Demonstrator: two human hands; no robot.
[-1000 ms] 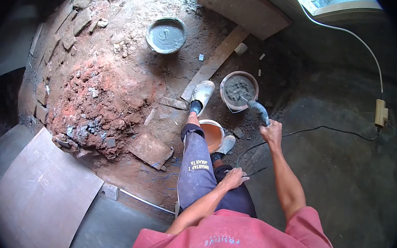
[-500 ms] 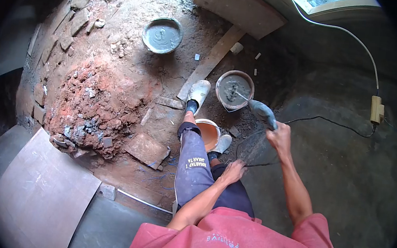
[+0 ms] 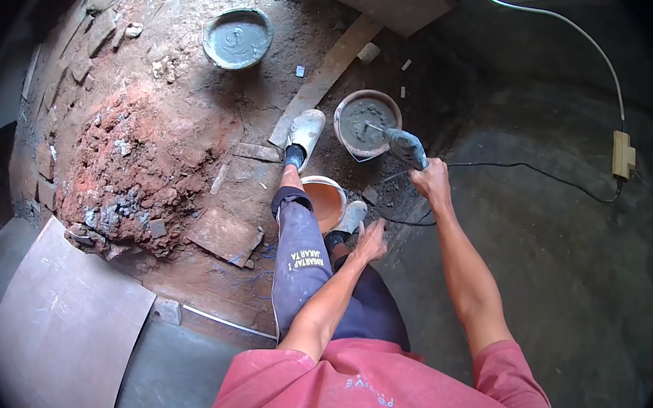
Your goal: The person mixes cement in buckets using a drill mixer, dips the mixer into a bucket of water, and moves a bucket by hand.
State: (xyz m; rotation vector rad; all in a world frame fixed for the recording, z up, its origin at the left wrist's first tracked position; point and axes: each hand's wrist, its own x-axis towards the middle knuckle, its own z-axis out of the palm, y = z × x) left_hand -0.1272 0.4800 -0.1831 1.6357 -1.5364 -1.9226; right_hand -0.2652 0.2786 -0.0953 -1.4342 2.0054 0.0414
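My right hand (image 3: 432, 180) is wrapped round the rear of a grey-blue power drill (image 3: 407, 148). A thin rod runs from the drill into wet grey mortar (image 3: 366, 123) inside a round bucket (image 3: 338, 119). Over my right thigh, my left hand (image 3: 372, 241) holds nothing, its fingers partly apart. A black power cord (image 3: 516, 165) passes behind my right hand and loops down close to my left one. Between my feet stands a white-rimmed bucket (image 3: 325, 204) with an orange-brown inside.
Another bucket of grey mortar (image 3: 238, 38) stands farther off on the dirt. A heap of reddish soil and rubble (image 3: 139, 176) rises at the left. A wooden plank (image 3: 326, 80) lies beyond my foot. The cord joins a yellow socket block (image 3: 623, 156) at the right.
My left hand has come away from the cord and moved up and slightly left. The drill in my right hand has shifted a little, its rod still in the mortar. The view has shifted.
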